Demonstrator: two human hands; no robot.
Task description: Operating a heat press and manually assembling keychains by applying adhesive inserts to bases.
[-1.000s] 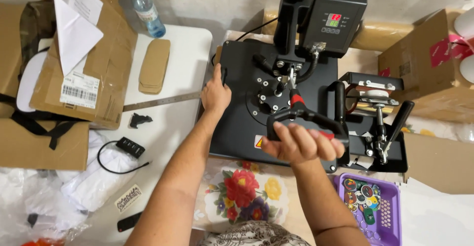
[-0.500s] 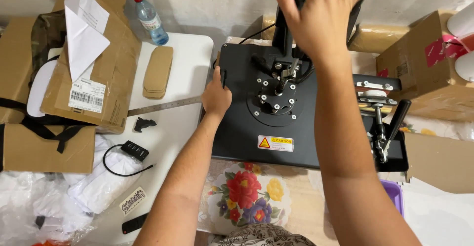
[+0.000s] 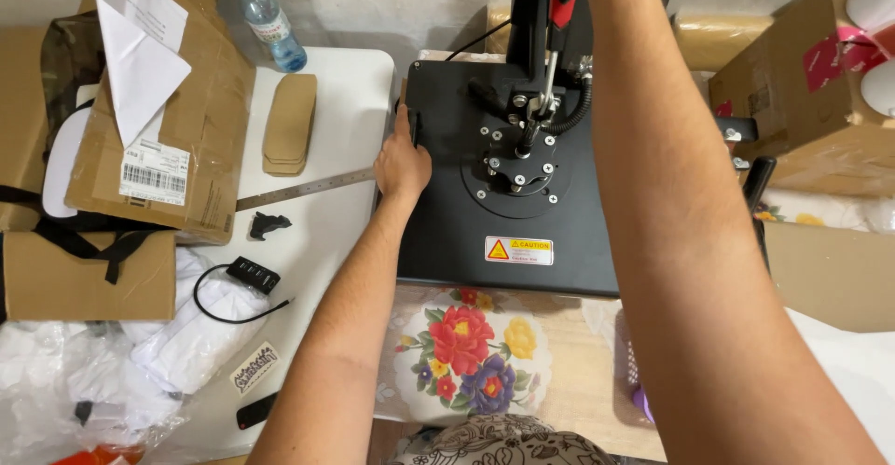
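A black heat press (image 3: pixel 522 213) stands on a table, its flat upper plate seen from above with a yellow warning label. My left hand (image 3: pixel 403 162) grips the plate's left edge, thumb on top. My right forearm (image 3: pixel 671 194) reaches up and away over the plate's right side. My right hand itself is cut off by the top edge, near the press column and a red-tipped lever (image 3: pixel 559 10).
On the white table (image 3: pixel 345 101) lie a metal ruler (image 3: pixel 303 188), a stack of tan pads (image 3: pixel 291 122), a water bottle (image 3: pixel 268 19) and a black cabled hub (image 3: pixel 252 276). Cardboard boxes stand at left (image 3: pixel 200 120) and right (image 3: pixel 802 92). A floral cloth (image 3: pixel 471 348) lies in front.
My right hand went from the handle low at the front up and back, out past the top edge. My left hand stayed on the plate's left edge.
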